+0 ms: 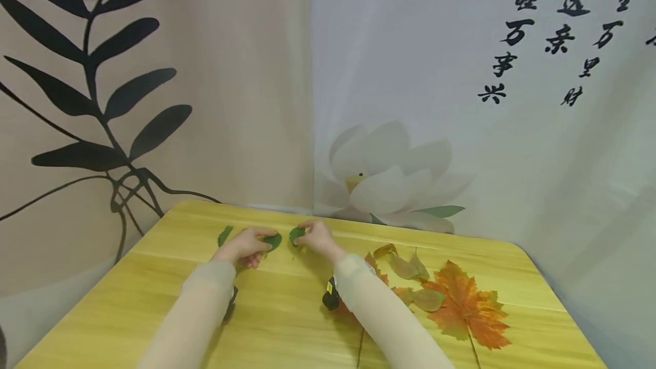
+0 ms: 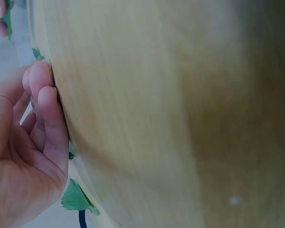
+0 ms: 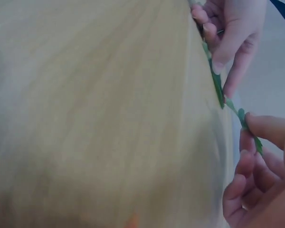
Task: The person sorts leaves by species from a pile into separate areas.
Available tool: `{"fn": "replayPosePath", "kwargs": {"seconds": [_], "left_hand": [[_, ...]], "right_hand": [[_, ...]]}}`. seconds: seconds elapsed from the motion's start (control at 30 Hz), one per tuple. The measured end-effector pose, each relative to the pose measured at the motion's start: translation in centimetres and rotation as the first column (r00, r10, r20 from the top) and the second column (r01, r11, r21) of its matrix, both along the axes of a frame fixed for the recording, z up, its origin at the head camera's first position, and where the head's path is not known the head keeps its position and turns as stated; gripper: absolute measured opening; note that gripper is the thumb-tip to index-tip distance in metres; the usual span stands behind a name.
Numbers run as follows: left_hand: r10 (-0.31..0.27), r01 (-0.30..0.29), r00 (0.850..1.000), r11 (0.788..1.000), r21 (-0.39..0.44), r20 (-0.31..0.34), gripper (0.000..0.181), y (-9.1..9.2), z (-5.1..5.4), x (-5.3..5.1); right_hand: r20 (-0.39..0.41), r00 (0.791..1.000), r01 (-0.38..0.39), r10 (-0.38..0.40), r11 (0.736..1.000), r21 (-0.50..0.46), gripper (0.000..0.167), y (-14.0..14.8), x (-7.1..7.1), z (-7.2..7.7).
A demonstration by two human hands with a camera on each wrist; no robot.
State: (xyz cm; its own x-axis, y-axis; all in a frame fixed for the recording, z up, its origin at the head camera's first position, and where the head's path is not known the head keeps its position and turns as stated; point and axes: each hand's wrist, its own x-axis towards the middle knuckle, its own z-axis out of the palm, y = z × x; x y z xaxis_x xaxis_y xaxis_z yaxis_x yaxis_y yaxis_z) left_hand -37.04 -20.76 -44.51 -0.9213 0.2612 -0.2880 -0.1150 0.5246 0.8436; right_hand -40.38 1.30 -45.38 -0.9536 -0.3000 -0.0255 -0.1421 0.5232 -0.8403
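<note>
My left hand (image 1: 247, 245) pinches a green leaf (image 1: 273, 242) by its edge, low at the tabletop. In the right wrist view, that leaf (image 3: 217, 85) lies close to the wood under the thumb and forefinger. To its right, my right hand (image 1: 319, 239) holds a smaller green leaf (image 1: 295, 236) between thumb and forefinger. This leaf (image 3: 251, 134) has toothed edges and seems raised off the table in the right wrist view. Another green leaf (image 1: 224, 236) lies left of my left hand; a toothed leaf (image 2: 75, 197) shows beside that hand in the left wrist view.
On the yellow wood-grain table (image 1: 277, 323), a large orange maple leaf (image 1: 466, 303) lies at the right. Several dull green leaves (image 1: 405, 266) and orange ones are near it, partly behind my right sleeve. A printed curtain (image 1: 246, 84) hangs behind the table's far edge.
</note>
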Motion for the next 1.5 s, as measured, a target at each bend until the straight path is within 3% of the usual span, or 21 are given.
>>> {"fn": "replayPosePath", "kwargs": {"seconds": [0.27, 0.5, 0.8, 1.1, 1.33, 1.5], "left_hand": [[0.013, -0.013, 1.000, 1.000, -0.025, -0.018, 0.049, 0.6, 0.5, 0.0], [0.008, -0.008, 1.000, 1.000, -0.021, -0.026, 0.048, 1.1, 0.7, 0.1], [-0.004, 0.004, 1.000, 1.000, -0.008, -0.023, 0.049, 1.3, 1.1, 0.2], [-0.034, 0.033, 0.999, 0.999, -0.035, -0.030, 0.051, 1.1, 1.2, 0.0], [-0.059, 0.059, 0.998, 0.998, 0.012, -0.026, 0.051, 0.4, 0.6, 0.2], [-0.077, 0.078, 0.997, 0.995, 0.069, -0.007, 0.051, -0.5, 0.2, 0.2]], "right_hand": [[-0.003, 1.000, -0.010, 0.010, 0.998, 0.055, 0.046, 0.1, 0.2, 0.0], [-0.102, 0.993, -0.046, 0.060, 0.989, 0.139, 0.046, 0.0, 0.9, 0.2], [-0.085, 0.995, -0.037, 0.057, 0.974, 0.225, 0.043, 0.2, 1.6, 1.2], [-0.055, 0.997, -0.048, 0.060, 0.980, 0.194, 0.039, 0.5, 1.6, 1.6], [-0.049, 0.994, -0.092, 0.102, 0.982, 0.166, 0.040, 1.4, 1.3, 1.4], [-0.074, 0.987, -0.128, 0.143, 0.975, 0.181, 0.041, 2.6, 1.1, 2.5]]}}
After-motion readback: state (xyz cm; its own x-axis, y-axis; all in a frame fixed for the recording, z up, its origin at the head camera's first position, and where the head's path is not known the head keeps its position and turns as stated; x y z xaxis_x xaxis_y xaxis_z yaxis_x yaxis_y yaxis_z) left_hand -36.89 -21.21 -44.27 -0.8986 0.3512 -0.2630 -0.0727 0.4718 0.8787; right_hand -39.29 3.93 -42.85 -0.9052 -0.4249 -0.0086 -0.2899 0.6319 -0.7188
